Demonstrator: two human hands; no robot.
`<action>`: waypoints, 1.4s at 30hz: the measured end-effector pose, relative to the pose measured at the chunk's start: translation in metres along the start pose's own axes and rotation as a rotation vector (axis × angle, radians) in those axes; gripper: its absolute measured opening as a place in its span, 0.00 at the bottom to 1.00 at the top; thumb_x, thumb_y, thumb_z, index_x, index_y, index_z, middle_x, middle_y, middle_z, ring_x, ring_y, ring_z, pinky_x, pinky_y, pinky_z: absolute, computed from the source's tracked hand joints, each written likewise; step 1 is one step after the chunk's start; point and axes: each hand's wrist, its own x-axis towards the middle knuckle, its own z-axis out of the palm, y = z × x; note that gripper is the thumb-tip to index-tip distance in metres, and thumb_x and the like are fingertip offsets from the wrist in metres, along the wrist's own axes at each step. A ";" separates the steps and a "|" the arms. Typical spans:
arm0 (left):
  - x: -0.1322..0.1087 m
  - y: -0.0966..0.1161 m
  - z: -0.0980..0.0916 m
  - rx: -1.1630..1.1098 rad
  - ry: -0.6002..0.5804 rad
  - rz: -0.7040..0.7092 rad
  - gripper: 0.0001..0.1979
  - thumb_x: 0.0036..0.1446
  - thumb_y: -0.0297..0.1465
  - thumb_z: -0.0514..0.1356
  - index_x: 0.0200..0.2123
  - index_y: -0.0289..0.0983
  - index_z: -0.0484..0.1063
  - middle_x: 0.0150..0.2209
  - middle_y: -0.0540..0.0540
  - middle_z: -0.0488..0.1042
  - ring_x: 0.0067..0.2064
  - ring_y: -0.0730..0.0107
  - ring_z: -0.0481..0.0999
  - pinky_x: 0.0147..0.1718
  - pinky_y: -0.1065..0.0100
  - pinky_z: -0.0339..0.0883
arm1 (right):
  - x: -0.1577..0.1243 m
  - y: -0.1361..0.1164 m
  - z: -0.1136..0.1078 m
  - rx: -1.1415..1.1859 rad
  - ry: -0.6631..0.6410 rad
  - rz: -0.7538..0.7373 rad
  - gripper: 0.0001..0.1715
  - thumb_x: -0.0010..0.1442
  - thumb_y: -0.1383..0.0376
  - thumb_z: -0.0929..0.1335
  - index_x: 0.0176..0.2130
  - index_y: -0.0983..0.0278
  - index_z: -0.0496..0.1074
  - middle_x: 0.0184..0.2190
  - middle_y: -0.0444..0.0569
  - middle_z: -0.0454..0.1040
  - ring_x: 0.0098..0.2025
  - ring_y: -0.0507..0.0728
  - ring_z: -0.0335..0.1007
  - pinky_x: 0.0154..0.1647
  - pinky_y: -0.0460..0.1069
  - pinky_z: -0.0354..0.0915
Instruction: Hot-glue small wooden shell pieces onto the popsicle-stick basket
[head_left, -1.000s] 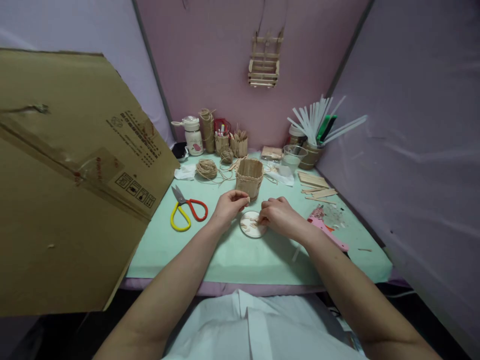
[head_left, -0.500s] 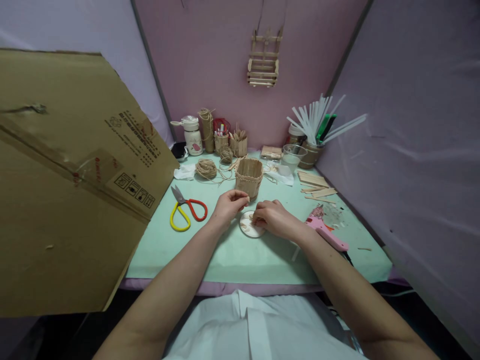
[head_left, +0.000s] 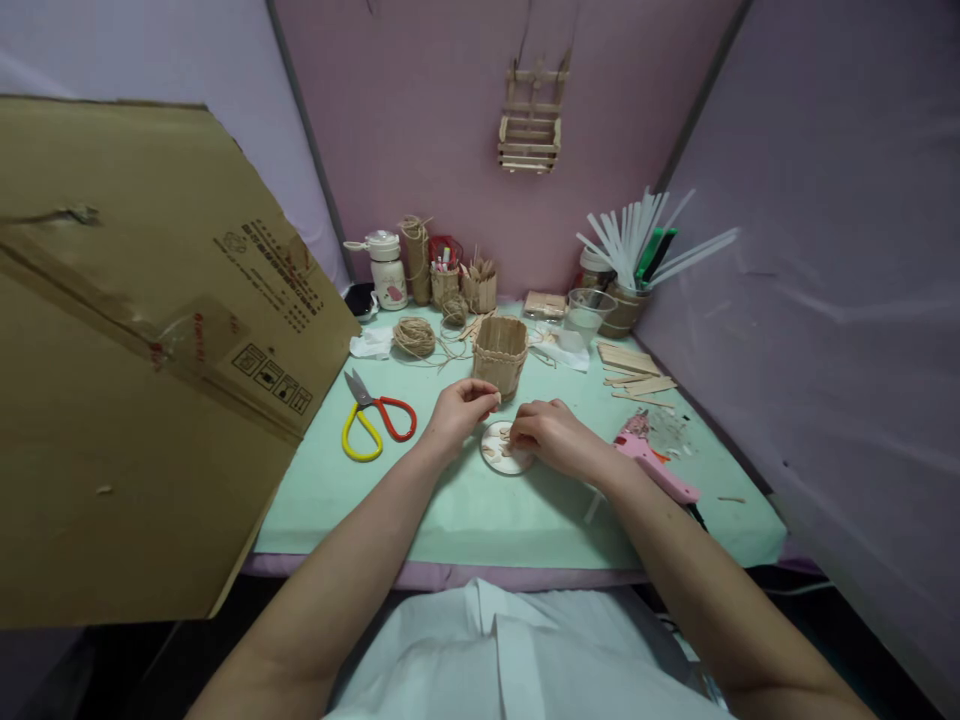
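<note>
My left hand [head_left: 459, 412] is curled in a pinch on a small pale piece, just left of a little white round dish [head_left: 501, 455] that holds several small wooden bits. My right hand [head_left: 553, 437] rests over the dish's right side, fingers bent and pinched together on one of the bits. Right behind both hands stands a small wooden stick basket [head_left: 499, 355] on the green mat [head_left: 480, 510].
Yellow and red scissors [head_left: 371, 418] lie left of my hands. A pink glue gun [head_left: 651, 460] lies to the right, with flat wooden sticks [head_left: 630, 370] behind it. Twine balls, jars and a cup of white strips line the back wall. A big cardboard sheet [head_left: 135, 350] leans at the left.
My right hand has shifted slightly left over the dish. My left hand has stayed in place.
</note>
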 end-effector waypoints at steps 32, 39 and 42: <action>-0.009 0.010 0.009 -0.240 0.056 0.055 0.15 0.38 0.33 0.70 0.30 0.34 0.72 0.27 0.49 0.74 0.31 0.72 0.75 0.36 0.67 0.69 | 0.032 -0.031 0.018 1.236 0.776 0.532 0.11 0.48 0.58 0.70 0.26 0.65 0.73 0.22 0.42 0.72 0.24 0.49 0.60 0.27 0.46 0.56; -0.008 0.009 0.009 -0.234 0.043 0.045 0.16 0.37 0.33 0.71 0.30 0.34 0.72 0.26 0.49 0.75 0.31 0.72 0.76 0.37 0.66 0.70 | 0.032 -0.028 0.019 1.210 0.777 0.528 0.14 0.48 0.56 0.70 0.27 0.65 0.74 0.24 0.44 0.73 0.24 0.50 0.60 0.26 0.46 0.56; -0.008 0.009 0.009 -0.222 0.046 0.042 0.15 0.37 0.33 0.70 0.29 0.34 0.72 0.26 0.49 0.75 0.30 0.72 0.75 0.37 0.66 0.69 | 0.032 -0.027 0.020 1.202 0.762 0.531 0.15 0.48 0.56 0.70 0.28 0.66 0.74 0.24 0.44 0.73 0.24 0.50 0.60 0.25 0.45 0.56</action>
